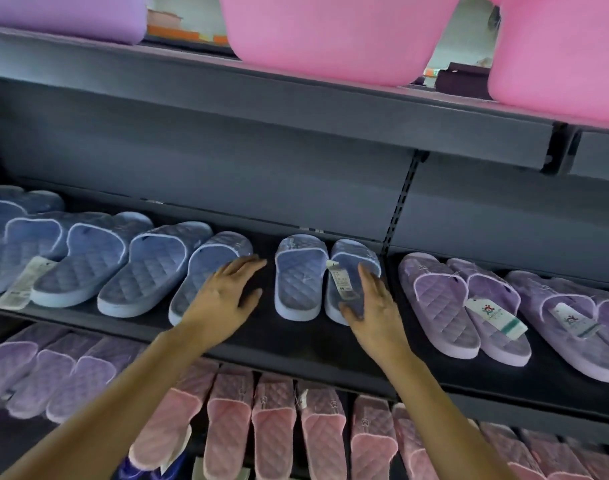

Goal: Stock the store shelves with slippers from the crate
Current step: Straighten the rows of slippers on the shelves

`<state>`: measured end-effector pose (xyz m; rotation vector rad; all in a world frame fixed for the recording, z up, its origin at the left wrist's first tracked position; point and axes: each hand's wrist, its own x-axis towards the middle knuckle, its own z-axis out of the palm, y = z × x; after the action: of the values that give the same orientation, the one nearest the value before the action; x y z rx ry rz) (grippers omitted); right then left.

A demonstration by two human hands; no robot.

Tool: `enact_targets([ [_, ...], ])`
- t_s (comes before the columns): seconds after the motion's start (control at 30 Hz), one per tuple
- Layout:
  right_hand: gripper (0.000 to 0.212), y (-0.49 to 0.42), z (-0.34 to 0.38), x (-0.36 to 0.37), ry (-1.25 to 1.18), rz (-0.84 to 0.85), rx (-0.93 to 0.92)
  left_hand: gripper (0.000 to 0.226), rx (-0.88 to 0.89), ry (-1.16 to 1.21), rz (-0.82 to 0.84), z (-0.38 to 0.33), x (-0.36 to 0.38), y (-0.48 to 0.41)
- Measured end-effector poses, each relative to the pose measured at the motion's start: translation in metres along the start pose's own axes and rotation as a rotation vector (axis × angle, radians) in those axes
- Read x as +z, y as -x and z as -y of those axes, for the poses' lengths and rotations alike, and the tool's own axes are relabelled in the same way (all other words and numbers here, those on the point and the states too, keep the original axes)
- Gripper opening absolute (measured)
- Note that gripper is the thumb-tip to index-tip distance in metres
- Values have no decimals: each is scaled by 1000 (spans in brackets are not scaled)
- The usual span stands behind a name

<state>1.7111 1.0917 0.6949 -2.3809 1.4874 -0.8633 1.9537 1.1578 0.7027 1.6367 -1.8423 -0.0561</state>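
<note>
A pair of blue quilted slippers stands on the middle shelf [296,336]: the left one [298,277] and the right one [348,271], which carries a white tag. My right hand [372,311] lies with straight fingers on the heel part of the right slipper. My left hand [223,296] is spread flat over the heel of another blue slipper [213,261] to the left, fingers pointing into the gap between it and the pair. The crate is not in view.
A row of blue slippers [88,258] fills the shelf's left part, purple slippers [486,306] its right. Below are purple slippers [53,372] and pink slippers [279,424]. Pink cushions [331,36] sit on the shelf above.
</note>
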Motion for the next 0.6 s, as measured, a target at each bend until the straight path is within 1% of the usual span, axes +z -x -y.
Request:
enact_targets([
  [0.17, 72, 7, 26, 12, -72, 34, -138, 60, -115, -22, -72, 18, -30, 31],
  [0.23, 70, 5, 40, 18, -82, 58, -161, 58, -179, -39, -68, 30, -41, 39],
  [0.37, 68, -2, 67, 32, -118, 96, -203, 58, -235, -54, -94, 52, -59, 45],
  [0.43, 70, -6, 78, 39, -127, 121, -210, 57, -229, -63, -111, 63, -66, 43],
  [0.5, 70, -11, 87, 47, -144, 151, -195, 47, -213, -54, -114, 75, -72, 38],
  [0.53, 70, -14, 92, 52, -146, 162, -191, 46, -193, -47, -113, 83, -74, 35],
  [0.6, 70, -21, 101, 63, -138, 173, -180, 55, -152, -22, -103, 98, -78, 25],
])
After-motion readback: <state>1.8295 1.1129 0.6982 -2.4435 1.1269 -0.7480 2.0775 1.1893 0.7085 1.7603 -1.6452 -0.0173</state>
